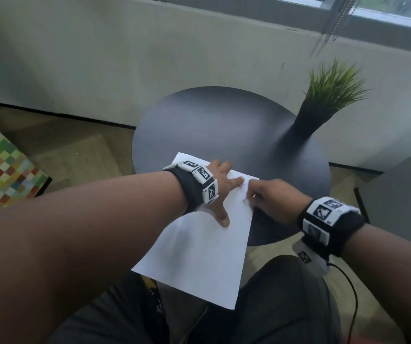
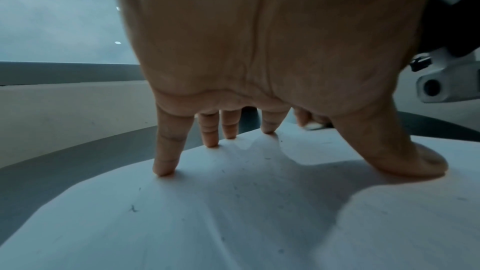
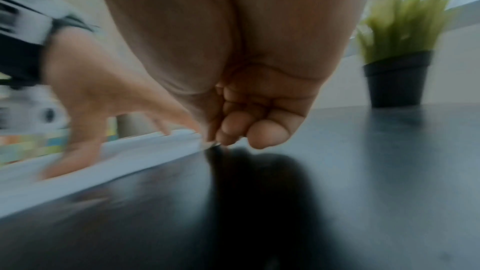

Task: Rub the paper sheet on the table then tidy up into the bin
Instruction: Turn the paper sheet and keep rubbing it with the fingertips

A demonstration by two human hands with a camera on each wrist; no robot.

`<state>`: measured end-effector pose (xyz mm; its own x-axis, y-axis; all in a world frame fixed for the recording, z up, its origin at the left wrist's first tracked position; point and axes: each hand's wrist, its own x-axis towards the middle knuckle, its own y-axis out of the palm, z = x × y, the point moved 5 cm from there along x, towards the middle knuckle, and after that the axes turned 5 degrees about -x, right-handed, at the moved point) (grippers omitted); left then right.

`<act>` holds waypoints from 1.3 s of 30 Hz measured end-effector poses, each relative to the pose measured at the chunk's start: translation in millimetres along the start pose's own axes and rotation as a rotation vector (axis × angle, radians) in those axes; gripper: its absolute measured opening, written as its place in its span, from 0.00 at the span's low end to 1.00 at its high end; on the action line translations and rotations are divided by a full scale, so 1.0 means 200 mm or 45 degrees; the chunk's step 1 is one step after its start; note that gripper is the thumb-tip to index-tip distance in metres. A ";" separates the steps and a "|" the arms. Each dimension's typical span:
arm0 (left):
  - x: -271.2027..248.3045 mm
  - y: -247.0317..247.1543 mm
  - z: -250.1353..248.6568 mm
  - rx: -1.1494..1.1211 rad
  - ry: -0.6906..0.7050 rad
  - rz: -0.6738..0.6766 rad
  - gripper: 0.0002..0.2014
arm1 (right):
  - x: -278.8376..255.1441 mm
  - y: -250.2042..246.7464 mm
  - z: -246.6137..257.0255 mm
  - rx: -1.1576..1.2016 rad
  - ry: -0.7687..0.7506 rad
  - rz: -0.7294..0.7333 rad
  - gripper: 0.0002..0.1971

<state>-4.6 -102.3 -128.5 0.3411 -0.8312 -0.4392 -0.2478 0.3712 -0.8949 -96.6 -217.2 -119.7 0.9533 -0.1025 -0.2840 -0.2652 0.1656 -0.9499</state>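
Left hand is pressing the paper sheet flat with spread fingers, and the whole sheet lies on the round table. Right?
Not quite. The left hand does press the paper sheet with spread fingers, but the head view shows its near part overhanging the round table edge, above the lap.

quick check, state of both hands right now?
Left hand: open, fingers spread and pressing the paper sheet flat on the table.
Right hand: fingers curled at the sheet's right edge; a grip cannot be told.
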 end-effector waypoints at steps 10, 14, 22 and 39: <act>0.02 0.00 0.02 -0.040 -0.049 0.006 0.57 | -0.03 0.00 0.06 0.060 -0.062 0.018 0.04; 0.01 0.04 0.04 -0.042 -0.092 0.061 0.64 | 0.02 -0.02 -0.05 0.134 0.166 -0.075 0.05; 0.03 0.05 0.04 -0.033 -0.112 0.108 0.71 | -0.03 -0.01 0.02 0.049 -0.001 0.080 0.02; 0.03 0.05 0.03 0.003 -0.114 0.113 0.70 | -0.21 0.10 0.23 0.002 -0.422 0.291 0.04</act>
<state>0.7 -101.1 -140.5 0.3975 -0.7547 -0.5219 -0.2782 0.4429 -0.8523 -134.3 -164.2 -120.1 0.8647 0.2594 -0.4301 -0.4759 0.1491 -0.8668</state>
